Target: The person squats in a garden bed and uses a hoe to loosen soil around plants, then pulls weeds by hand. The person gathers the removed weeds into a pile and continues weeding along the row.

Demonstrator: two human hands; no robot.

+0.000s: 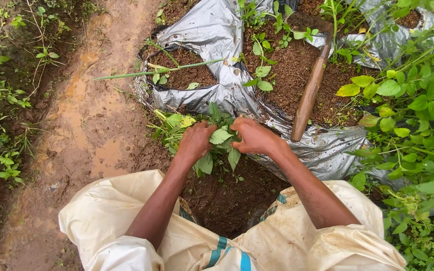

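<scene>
In the head view both my hands meet around a small leafy green plant [220, 136] at the lower middle. My left hand [195, 142] grips the plant from the left, fingers closed among the leaves. On the plant's right side, my right hand [253, 137] closes on it too. The plant stands in dark soil [227, 198] between my knees, which are covered by pale cream cloth [111, 221].
Silver plastic grow bags [212, 35] filled with brown soil lie just beyond the plant. A hoe with a wooden handle [309, 95] rests on one bag. A muddy wet path [84, 115] runs at left. Dense green plants [418, 115] crowd the right.
</scene>
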